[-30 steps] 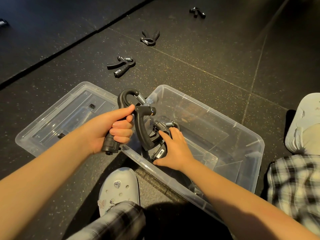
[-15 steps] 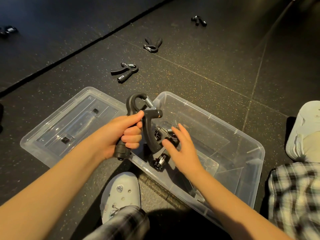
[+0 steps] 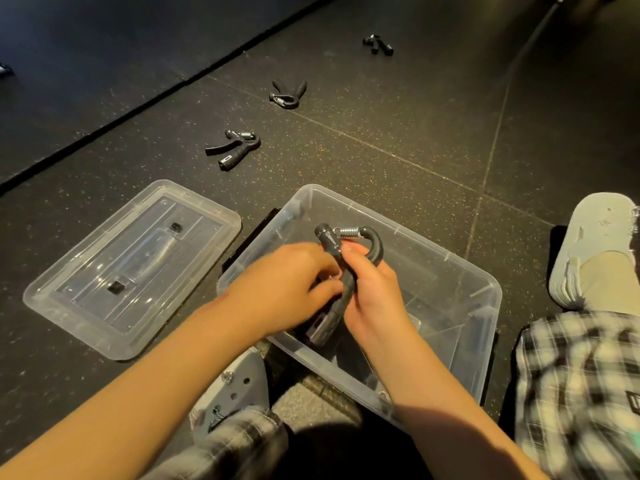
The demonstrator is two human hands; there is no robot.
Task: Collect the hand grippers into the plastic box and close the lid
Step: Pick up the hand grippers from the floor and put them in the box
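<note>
Black hand gripper [image 3: 376,249] is held over the open plastic box [image 3: 433,256], spring end up and tilted, between both hands. Right hand [image 3: 374,296]: forearm crosses the box's near rim, fingers curled, grip clamped round the handle. Left hand [image 3: 284,278]: reaches in from the left, back of hand up, wrist over the left wall, grip pinched on the same hand gripper with thumb and fingertips. Lid [image 3: 131,271] lies flat on the floor [image 3: 381,150] just left of the box. Near floor gripper [image 3: 235,148], middle floor gripper [image 3: 287,95] and far floor gripper [image 3: 377,46] lie beyond the box, apart from it.
</note>
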